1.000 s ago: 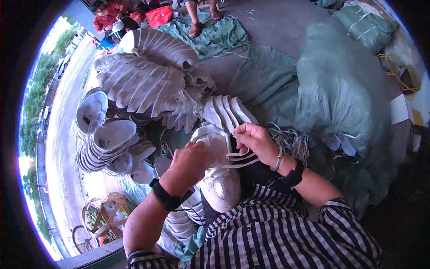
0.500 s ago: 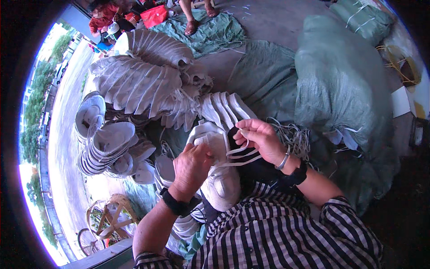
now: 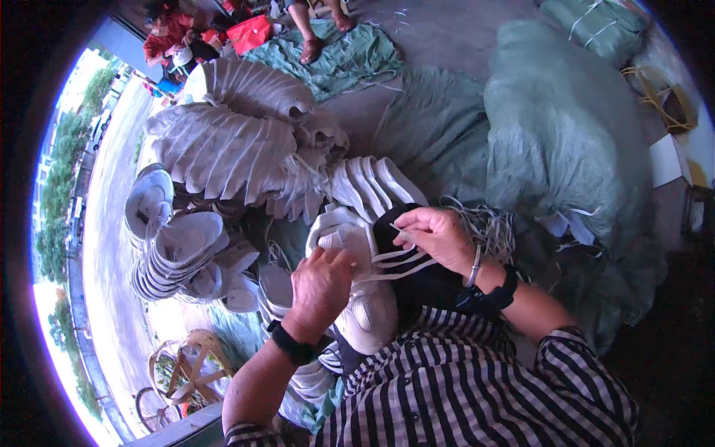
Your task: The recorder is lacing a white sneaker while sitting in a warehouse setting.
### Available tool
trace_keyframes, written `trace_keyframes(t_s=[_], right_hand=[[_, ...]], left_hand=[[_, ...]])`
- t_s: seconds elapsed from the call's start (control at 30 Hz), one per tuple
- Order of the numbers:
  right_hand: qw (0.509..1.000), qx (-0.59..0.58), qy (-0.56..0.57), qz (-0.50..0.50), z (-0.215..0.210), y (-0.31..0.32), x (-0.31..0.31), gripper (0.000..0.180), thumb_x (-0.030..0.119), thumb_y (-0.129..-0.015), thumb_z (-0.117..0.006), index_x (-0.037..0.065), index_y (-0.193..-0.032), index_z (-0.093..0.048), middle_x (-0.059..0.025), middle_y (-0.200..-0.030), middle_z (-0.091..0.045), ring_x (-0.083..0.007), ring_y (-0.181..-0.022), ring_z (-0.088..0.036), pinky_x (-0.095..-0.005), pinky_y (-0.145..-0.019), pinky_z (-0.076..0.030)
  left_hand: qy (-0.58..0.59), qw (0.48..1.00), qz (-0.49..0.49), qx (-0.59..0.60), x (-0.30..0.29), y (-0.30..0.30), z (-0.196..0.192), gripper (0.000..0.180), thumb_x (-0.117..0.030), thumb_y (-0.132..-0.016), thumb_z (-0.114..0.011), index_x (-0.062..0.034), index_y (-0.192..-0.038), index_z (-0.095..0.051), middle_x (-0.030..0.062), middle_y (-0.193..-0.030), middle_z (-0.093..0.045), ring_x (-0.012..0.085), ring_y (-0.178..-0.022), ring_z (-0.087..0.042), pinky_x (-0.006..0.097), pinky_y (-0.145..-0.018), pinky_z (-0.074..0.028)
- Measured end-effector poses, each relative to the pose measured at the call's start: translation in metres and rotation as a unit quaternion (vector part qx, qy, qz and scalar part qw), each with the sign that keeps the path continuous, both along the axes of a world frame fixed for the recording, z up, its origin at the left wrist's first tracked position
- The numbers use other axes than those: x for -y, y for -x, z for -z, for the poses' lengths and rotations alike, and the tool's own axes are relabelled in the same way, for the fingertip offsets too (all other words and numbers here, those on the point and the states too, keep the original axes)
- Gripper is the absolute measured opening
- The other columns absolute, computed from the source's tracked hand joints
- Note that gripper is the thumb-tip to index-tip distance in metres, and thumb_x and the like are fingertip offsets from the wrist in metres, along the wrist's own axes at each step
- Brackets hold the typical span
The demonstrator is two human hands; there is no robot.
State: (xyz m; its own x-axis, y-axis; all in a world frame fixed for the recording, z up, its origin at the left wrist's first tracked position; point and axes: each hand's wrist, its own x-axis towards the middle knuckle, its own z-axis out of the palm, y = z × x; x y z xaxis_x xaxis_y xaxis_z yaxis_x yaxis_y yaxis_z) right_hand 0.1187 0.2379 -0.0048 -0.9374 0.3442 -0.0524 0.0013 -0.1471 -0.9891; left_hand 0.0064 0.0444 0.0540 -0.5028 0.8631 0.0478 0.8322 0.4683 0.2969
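Note:
A white canvas shoe upper lies before me, its toe toward my body. My left hand is closed over its left side, fingers curled at the opening; the fingertips are partly hidden. To the right, my right hand pinches a white shoelace between thumb and fingers. Several strands of lace stretch from the upper toward this hand, above dark cloth. Just beyond stands a row of similar white uppers, nested together.
Stacked shoe uppers pile up at far left, with more nested ones nearer. A bundle of loose laces lies right of my right hand. Large green woven sacks fill the right side. A wicker basket stands lower left. Other people sit at the back.
My right hand has shifted slightly, its thumb and fingers still pinching a lace. The left hand stays at the upper. The whole view has moved a little.

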Motion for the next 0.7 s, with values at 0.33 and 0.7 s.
trace_keyframes(t_s=[0.33, 0.7], right_hand=[[0.999, 0.003, -0.042, -0.014, -0.006, 0.005, -0.001, 0.006, 0.004, -0.087, -0.051, -0.001, -0.092, -0.053, -0.0049, -0.075, -0.062, -0.0088, -0.069, -0.06, -0.0218, -0.063, -0.048], [0.995, -0.019, -0.082, -0.053, -0.027, 0.025, 0.008, 0.006, 0.004, -0.084, -0.056, -0.002, -0.087, -0.057, -0.0081, -0.078, -0.064, -0.0113, -0.076, -0.062, -0.0236, -0.069, -0.049]], left_hand=[[0.059, 0.983, 0.096, -0.148, -0.003, -0.013, 0.002, 0.014, -0.013, -0.071, -0.057, -0.014, -0.085, -0.059, 0.0009, -0.085, -0.057, 0.0207, -0.086, -0.054, 0.036, -0.069, -0.042], [0.08, 0.959, 0.168, -0.213, -0.019, -0.007, -0.001, 0.011, -0.014, -0.073, -0.055, -0.0085, -0.082, -0.053, 0.0056, -0.079, -0.052, 0.021, -0.08, -0.05, 0.036, -0.069, -0.038]])
